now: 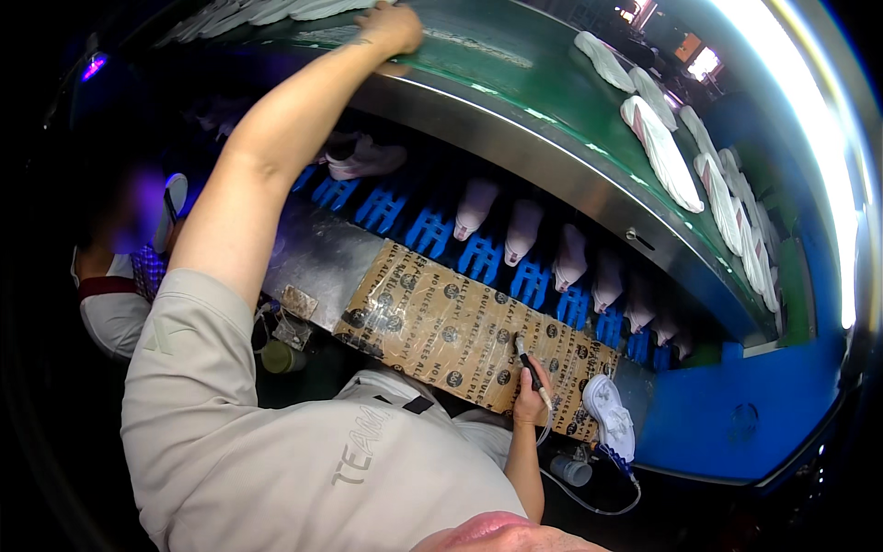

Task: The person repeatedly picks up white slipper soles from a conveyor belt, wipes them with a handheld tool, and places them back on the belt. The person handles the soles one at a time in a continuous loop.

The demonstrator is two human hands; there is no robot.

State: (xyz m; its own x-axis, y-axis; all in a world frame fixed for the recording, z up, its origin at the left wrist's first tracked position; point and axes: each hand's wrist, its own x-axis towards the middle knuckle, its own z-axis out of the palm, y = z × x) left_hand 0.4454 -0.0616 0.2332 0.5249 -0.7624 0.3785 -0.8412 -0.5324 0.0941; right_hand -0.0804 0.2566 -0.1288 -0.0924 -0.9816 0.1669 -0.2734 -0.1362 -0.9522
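Observation:
My left hand (395,30) reaches across to the far edge of a green conveyor belt (460,46). Its fingers are bent against the end of a white shoe sole (326,8), partly cut off by the picture's top edge. Over the cardboard-covered bench, my right hand (531,397) grips a pen-like tool (526,362) with a black handle, a slim metallic tip and a thin pale tube. Right of this hand lies a white shoe (608,416) with laces. Several more white soles (660,155) lie along the belt's right part.
Below the belt, several pale pink shoe uppers (522,232) sit by a row of blue holders (480,256). Patterned brown cardboard (441,322) covers the bench. A small grey container (572,471) stands near the tube. Another person (115,304) is at the left; a blue panel (736,414) bounds the right.

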